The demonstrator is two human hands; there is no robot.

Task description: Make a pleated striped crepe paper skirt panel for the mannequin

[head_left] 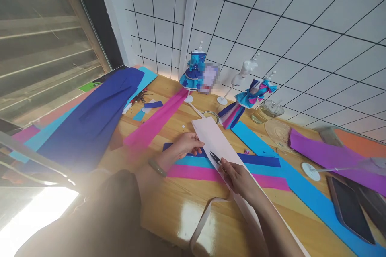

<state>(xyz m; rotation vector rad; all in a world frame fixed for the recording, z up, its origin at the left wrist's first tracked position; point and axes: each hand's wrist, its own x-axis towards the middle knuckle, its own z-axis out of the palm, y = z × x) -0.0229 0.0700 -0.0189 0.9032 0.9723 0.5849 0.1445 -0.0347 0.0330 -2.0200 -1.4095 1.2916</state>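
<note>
Across three coloured strips lies a pale sheet.

Got a long, pale-pink, papery-looking strip running diagonally across the desk, slim dark-bladed scissors angled over it, tips toward its far end.

Grey-grn bangle; L wrist

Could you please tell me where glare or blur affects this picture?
In the head view, glare at lower left washes out the near end of the navy sheet; the wooden table carries a bright reflection; a pixelated patch sits beside the blue dress; the right hand looks fairly sharp.
</note>
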